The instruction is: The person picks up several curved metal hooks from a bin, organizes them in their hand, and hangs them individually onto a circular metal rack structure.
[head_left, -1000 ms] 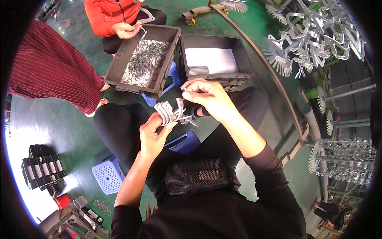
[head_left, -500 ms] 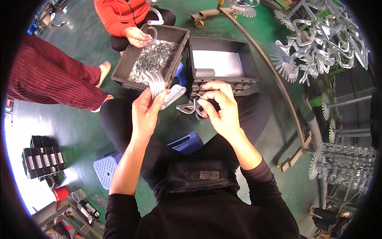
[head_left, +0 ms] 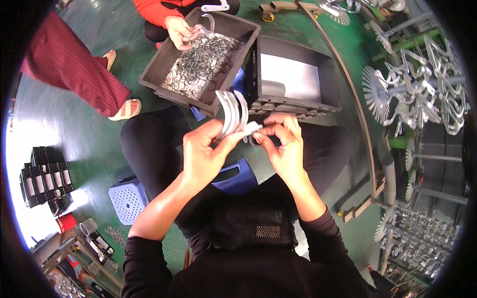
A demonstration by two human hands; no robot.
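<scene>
Several curved, silvery metal brackets, nested together, stand in my left hand, which is closed around their lower ends. Close against them, my right hand is pinched with thumb and fingers at the brackets' flat ends. What lies between those fingertips is mostly hidden; a small dark, rounded bit shows there. Beyond my hands is a black crate with many small dark wire hooks on a pale liner. To its right, a second black crate holds a neat row of thin metal pieces.
Across the hook crate, a person's hand holds a curved bracket. Someone in striped maroon trousers stands at left. Blue plastic stools are low down. Racks of hanging metal parts and a floor rail are at right.
My hands have come together; the left moved right with its brackets. The bent piece that hung from my right hand no longer shows apart. The view has shifted, and the standing person's feet have moved.
</scene>
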